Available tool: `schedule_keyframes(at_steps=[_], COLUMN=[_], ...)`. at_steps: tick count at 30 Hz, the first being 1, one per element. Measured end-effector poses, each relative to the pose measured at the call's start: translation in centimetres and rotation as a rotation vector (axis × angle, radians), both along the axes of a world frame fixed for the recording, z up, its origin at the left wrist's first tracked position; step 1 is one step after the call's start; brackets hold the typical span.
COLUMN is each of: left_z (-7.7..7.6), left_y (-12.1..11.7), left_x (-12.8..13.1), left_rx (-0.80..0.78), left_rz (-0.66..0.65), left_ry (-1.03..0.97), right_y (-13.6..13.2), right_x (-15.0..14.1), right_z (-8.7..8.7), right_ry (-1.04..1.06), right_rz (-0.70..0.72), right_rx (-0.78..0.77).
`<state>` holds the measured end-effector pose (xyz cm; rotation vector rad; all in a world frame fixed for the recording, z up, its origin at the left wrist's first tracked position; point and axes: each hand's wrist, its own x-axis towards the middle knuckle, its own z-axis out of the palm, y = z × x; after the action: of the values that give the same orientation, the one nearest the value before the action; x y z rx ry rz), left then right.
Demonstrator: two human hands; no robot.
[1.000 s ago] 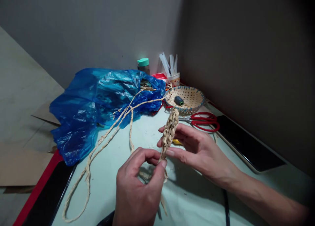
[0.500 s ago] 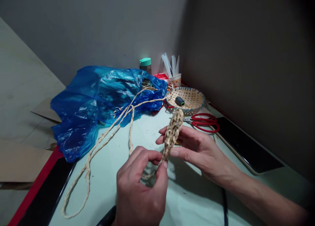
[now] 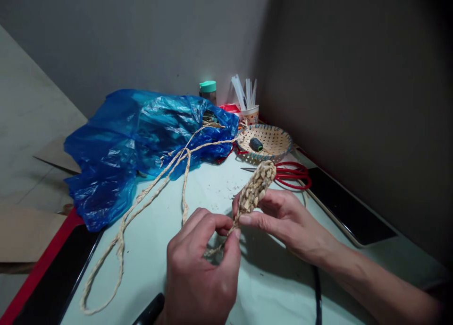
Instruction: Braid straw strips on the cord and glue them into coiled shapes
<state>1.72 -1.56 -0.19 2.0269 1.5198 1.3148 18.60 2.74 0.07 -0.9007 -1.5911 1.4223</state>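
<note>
Above the pale table, a small braided straw piece [image 3: 256, 187] leans up and to the right between my hands. My right hand [image 3: 283, 218] grips its lower part, with the thumb on the near side and the fingers behind. My left hand [image 3: 203, 263] pinches the straw cord at the bottom end of the piece between thumb and index finger. A long twisted straw cord [image 3: 122, 226] lies in a loop on the table to the left and runs back toward the blue plastic bag [image 3: 155, 126].
Behind the piece lie red-handled scissors [image 3: 292, 175] and a woven basket [image 3: 279, 141] holding a dark thread spool [image 3: 255, 144]. A phone-like black slab [image 3: 350, 207] is at right. A paper cup of straws [image 3: 250, 113] and a green-lidded jar [image 3: 208, 91] stand at the back.
The braided piece has tilted further right, turning its face more toward me. My right hand has closed nearer its lower end, while my left hand keeps its pinch. The view has shifted slightly.
</note>
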Motion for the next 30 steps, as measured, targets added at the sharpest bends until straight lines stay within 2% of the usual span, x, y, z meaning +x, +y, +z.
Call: schedule_keyframes(at_steps=[3, 6, 9, 12, 17, 20, 22, 30], left_z=[0.3, 0.5, 0.4, 0.4, 0.9, 1.1, 1.0, 0.2], left_y=[0.4, 0.9, 1.1, 1.3, 1.2, 1.1, 1.1, 1.3], left_x=[0.0, -0.4, -0.9, -1.2, -0.7, -0.5, -0.5, -0.2], left_rx=[-0.186, -0.404, -0.527, -0.562, -0.612, -0.668, -0.693, -0.722], left_rz=[-0.004, -0.089, -0.177, -0.197, -0.126, -0.076, -0.092, -0.141], left_ry=[-0.138, -0.31, -0.499, -0.558, -0.439, -0.439, -0.445, -0.652], right_y=[0.2, 0.6, 0.8, 0.9, 0.8, 0.6, 0.6, 1.6], right_x=[-0.1, 0.0, 0.2, 0.3, 0.3, 0.2, 0.1, 0.4], right_z=[-0.1, 0.1, 0.5, 0.7, 0.2, -0.2, -0.4, -0.1], right_ry=[0.052, 0.125, 0.15, 0.139, 0.025, -0.009, -0.022, 0.063], right_rz=[0.029, 0.038, 0.032, 0.037, 0.034, 0.027, 0.028, 0.023], right_rx=[-0.034, -0.097, -0.136, -0.134, -0.07, -0.018, -0.002, -0.055])
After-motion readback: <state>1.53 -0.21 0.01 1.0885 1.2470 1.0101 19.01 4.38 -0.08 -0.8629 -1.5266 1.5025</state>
